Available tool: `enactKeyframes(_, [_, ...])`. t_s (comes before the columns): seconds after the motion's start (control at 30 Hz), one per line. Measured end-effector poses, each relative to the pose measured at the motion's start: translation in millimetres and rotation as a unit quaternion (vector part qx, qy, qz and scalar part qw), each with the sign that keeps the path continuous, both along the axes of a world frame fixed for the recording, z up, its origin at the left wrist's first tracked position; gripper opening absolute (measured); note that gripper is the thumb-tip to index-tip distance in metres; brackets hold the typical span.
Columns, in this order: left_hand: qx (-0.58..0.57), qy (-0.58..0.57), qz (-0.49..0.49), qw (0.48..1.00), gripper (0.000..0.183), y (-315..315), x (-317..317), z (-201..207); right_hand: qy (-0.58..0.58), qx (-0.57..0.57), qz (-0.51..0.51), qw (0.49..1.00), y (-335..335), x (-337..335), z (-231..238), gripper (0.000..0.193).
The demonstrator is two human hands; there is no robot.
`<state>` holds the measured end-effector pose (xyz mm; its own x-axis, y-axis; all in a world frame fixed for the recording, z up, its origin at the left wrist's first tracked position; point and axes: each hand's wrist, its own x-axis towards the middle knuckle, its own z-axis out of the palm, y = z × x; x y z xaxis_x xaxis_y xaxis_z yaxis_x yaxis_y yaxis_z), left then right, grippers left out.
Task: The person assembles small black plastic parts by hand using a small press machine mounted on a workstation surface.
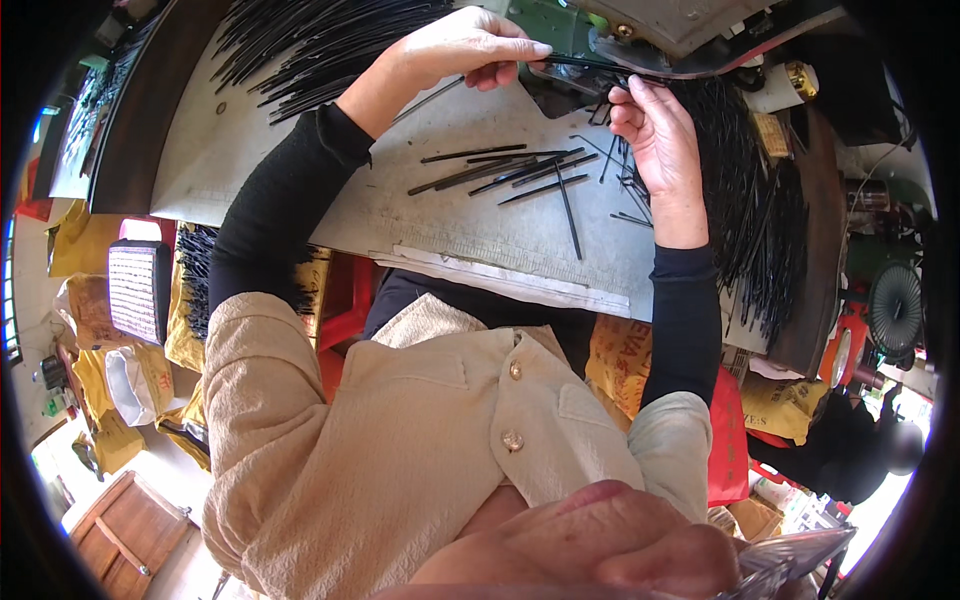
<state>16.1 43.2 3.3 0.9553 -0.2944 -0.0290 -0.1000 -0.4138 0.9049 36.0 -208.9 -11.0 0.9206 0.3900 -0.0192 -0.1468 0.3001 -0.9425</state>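
A thin black strip runs between my two hands at the far side of the table, right by the edge of a machine. Its left end is pinched between the thumb and fingers of my left hand. My right hand has its fingertips closed at the strip's right part; the exact grip there is partly hidden. Nearer me, several loose black strips lie scattered on the grey tabletop.
A large pile of black strips covers the far left of the table. Another dense heap lines the right side. Yellow sacks and a box of black strips stand at the left. A small fan is at the far right.
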Motion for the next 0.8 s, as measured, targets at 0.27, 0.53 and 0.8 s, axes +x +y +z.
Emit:
enactKeyframes(0.27, [-0.031, -0.020, 0.060, 0.997, 0.038, -5.5, 11.5, -13.6, 0.005, 0.028, -0.023, 0.999, 0.1, 6.7, -1.1, 0.016])
enactKeyframes(0.53, [-0.072, -0.024, 0.065, 0.995, 0.037, -13.3, 6.6, -2.6, 0.001, 0.039, -0.019, 0.999, 0.4, 7.4, 0.6, 0.017])
enactKeyframes(0.8, [-0.106, 0.068, -0.003, 0.992, 0.025, -4.8, 16.0, -2.7, -0.008, 0.021, -0.032, 0.999, -1.0, 9.1, 0.0, 0.018])
